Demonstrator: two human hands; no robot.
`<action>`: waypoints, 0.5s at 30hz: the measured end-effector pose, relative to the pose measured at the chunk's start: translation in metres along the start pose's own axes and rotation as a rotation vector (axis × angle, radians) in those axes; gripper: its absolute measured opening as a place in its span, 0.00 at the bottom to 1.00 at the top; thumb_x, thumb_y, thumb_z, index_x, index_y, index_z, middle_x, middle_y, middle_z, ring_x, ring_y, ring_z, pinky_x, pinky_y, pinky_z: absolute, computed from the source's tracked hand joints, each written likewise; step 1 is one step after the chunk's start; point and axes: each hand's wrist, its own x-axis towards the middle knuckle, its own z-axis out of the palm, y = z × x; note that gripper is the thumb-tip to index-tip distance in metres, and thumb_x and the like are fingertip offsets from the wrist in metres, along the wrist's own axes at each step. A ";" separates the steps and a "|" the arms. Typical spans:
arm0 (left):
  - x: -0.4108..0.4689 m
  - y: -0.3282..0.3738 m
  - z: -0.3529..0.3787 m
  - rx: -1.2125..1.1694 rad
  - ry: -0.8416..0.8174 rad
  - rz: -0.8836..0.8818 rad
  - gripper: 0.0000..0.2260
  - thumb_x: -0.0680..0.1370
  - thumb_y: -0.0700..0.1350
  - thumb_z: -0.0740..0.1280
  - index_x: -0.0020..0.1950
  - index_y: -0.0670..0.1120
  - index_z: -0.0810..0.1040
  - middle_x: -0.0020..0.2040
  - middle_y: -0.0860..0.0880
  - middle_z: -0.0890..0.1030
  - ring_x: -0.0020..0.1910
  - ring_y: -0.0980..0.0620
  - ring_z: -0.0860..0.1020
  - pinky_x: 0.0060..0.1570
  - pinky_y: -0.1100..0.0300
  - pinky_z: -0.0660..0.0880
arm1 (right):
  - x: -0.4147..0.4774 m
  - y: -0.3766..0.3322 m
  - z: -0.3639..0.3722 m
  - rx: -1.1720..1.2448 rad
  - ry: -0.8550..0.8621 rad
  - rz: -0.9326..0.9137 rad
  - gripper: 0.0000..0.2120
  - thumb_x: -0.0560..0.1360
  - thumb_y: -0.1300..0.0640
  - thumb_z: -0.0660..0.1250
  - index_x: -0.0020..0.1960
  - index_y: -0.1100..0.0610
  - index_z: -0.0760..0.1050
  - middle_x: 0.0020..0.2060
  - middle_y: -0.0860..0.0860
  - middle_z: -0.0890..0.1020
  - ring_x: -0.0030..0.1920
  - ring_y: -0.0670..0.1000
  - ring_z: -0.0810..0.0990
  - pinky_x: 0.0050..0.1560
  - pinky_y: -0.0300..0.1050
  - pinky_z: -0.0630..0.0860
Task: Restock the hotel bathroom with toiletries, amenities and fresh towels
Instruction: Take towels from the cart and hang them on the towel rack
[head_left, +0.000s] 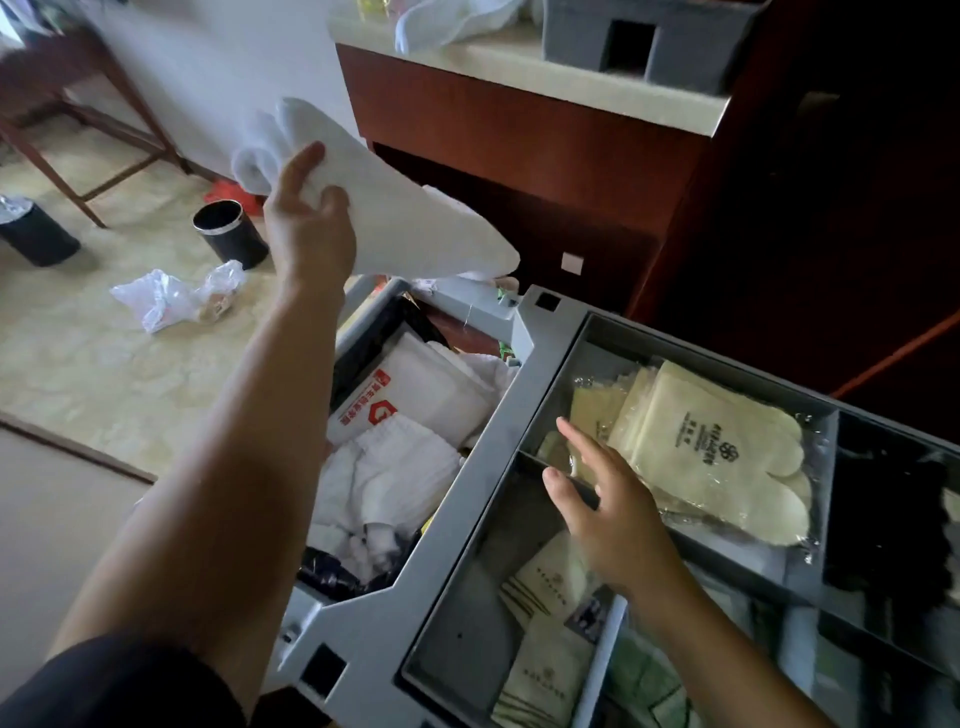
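My left hand grips a folded white towel and holds it up above the grey housekeeping cart. My right hand hovers with fingers spread over the cart's top tray, at the divider beside pale yellow wrapped slippers. Cream amenity packets lie in the tray compartment below that hand. In the cart's open bin lie more white towels and a white packet with red print.
A wooden cabinet with a pale countertop stands behind the cart, with a grey box and a white cloth on it. On the tiled floor to the left are a black bin, another dark bin and crumpled plastic bags.
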 end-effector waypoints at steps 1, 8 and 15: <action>-0.006 0.011 0.003 -0.033 -0.015 0.034 0.21 0.76 0.38 0.65 0.66 0.54 0.83 0.62 0.53 0.79 0.47 0.67 0.81 0.49 0.70 0.77 | -0.001 -0.002 -0.003 0.029 0.017 0.003 0.24 0.82 0.45 0.65 0.76 0.38 0.67 0.74 0.38 0.70 0.74 0.39 0.67 0.74 0.45 0.68; -0.064 0.071 0.000 -0.343 -0.212 -0.015 0.20 0.76 0.35 0.67 0.64 0.52 0.85 0.57 0.49 0.84 0.45 0.52 0.84 0.50 0.53 0.83 | 0.015 -0.012 -0.035 0.954 -0.033 0.389 0.26 0.81 0.35 0.59 0.70 0.51 0.76 0.67 0.53 0.81 0.67 0.52 0.79 0.69 0.52 0.74; -0.120 0.046 -0.042 -0.460 -0.534 -0.154 0.19 0.81 0.39 0.62 0.68 0.55 0.81 0.63 0.48 0.85 0.55 0.44 0.84 0.50 0.48 0.83 | 0.009 0.023 -0.084 1.586 0.079 0.445 0.38 0.78 0.29 0.55 0.73 0.59 0.70 0.67 0.64 0.79 0.66 0.63 0.80 0.67 0.59 0.75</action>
